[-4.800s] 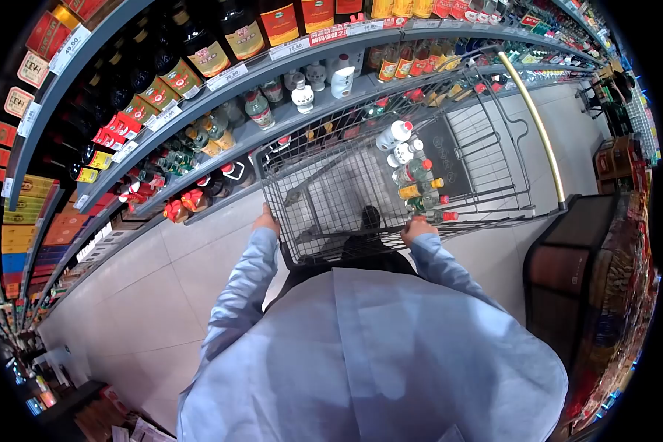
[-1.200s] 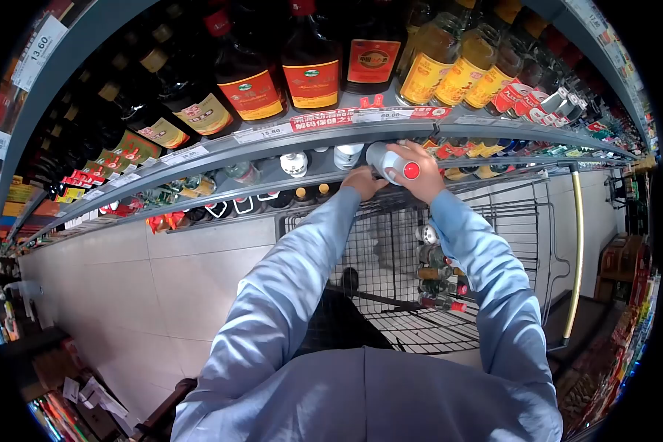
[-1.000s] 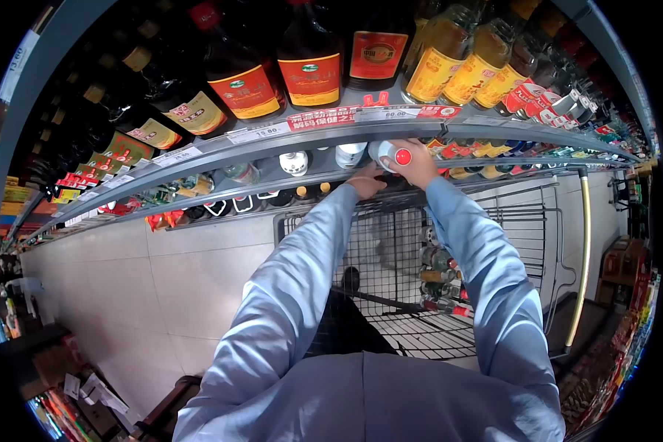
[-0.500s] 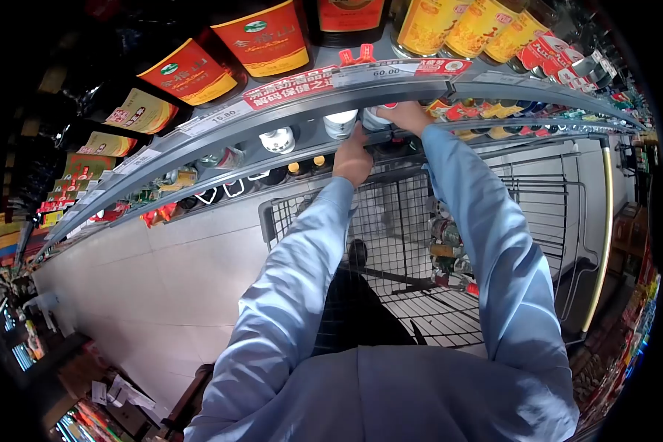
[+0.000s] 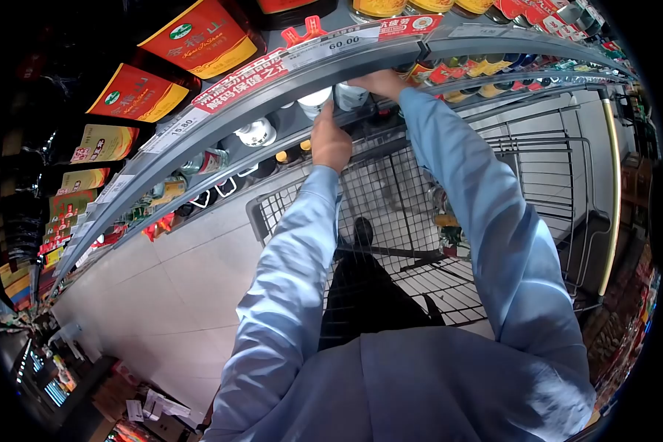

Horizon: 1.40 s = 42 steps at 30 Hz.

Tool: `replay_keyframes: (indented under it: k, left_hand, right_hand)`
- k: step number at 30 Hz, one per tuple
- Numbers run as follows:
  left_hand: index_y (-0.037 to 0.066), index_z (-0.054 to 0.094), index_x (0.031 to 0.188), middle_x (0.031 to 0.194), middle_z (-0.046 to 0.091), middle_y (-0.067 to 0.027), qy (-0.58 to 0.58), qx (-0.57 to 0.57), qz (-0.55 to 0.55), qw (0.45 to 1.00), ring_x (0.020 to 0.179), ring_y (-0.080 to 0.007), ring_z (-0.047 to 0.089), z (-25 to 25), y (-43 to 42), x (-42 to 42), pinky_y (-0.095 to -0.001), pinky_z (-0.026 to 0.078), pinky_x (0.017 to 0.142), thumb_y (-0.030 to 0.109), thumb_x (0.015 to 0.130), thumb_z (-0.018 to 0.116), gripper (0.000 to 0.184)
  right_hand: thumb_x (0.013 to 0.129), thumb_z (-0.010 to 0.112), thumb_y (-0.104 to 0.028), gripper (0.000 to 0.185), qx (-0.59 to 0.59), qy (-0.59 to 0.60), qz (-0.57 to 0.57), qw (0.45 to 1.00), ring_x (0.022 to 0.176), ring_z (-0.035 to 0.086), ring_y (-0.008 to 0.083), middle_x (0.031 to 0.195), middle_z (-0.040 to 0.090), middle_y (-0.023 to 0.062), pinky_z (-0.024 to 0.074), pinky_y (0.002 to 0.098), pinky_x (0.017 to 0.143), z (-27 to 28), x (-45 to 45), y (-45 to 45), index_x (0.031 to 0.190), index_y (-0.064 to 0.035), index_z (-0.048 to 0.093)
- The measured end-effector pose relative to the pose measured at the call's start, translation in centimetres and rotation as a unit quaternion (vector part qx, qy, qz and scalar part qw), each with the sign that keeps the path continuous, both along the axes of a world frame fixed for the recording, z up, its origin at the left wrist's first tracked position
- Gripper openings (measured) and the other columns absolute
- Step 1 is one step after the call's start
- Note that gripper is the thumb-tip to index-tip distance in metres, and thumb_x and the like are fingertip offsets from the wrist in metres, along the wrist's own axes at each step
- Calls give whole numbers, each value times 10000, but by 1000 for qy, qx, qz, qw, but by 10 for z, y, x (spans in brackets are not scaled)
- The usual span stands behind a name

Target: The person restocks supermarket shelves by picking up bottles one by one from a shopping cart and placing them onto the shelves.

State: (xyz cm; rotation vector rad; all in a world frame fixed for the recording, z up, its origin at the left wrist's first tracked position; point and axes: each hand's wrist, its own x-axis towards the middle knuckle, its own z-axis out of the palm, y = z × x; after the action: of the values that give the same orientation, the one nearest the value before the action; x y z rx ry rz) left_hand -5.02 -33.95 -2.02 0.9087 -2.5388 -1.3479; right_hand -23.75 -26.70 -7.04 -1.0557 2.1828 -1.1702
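Observation:
Under the front lip of a shelf, my left hand (image 5: 331,140) is closed against a white bottle (image 5: 314,102), one digit pointing up along its side. Just to the right, my right hand (image 5: 379,82) reaches in from the side and closes round the upper part of a second white bottle (image 5: 351,96). The shelf lip hides the tops of both bottles and some of my right fingertips. Farther left on the same lower shelf stands another white bottle (image 5: 255,132), apart from my hands.
Dark bottles with red and yellow labels (image 5: 199,40) line the upper shelf, behind a price-tag rail (image 5: 331,48). Below my arms a wire shopping cart (image 5: 379,184) stands close to the shelf, with several bottles (image 5: 449,221) in it. Pale floor tiles (image 5: 177,272) lie to the left.
The view has shifted, so the shelf sits higher and farther left. Both hands stay at the two white bottles, and my right hand has moved slightly farther in under the lip.

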Motion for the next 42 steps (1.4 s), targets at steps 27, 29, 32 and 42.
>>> replay_keyframes:
  k: [27,29,32,42]
  left_hand:
    - [29,595,989,983,601,-154,222,-51,-83,970,930,-324,573,39,16,35,-360,437,819,35,785,522,217]
    - [27,592,982,971,595,-156,291,-73,-147,943,955,-320,566,57,38,67,-369,433,833,23,784,519,211]
    - [32,590,1004,977,600,-153,195,46,-255,946,926,-324,582,78,72,144,-346,462,801,30,788,558,218]
    - [11,563,1068,1011,615,-107,-57,271,-232,932,954,-196,596,50,97,257,-291,464,834,110,848,567,241]
  right_hand:
    - [770,615,-147,130,41,-49,-85,994,513,528,169,587,556,68,418,283,509,157,179,128,779,-21,583]
    - [770,608,-156,126,71,-99,-79,989,541,553,219,621,577,90,428,316,522,149,219,165,765,-32,586]
    - [784,605,-261,220,172,-98,8,980,594,565,272,636,577,102,430,376,559,130,277,211,723,-50,600]
    - [759,623,-270,364,260,89,-186,944,912,583,310,955,603,164,471,381,782,80,217,237,1086,-119,572]
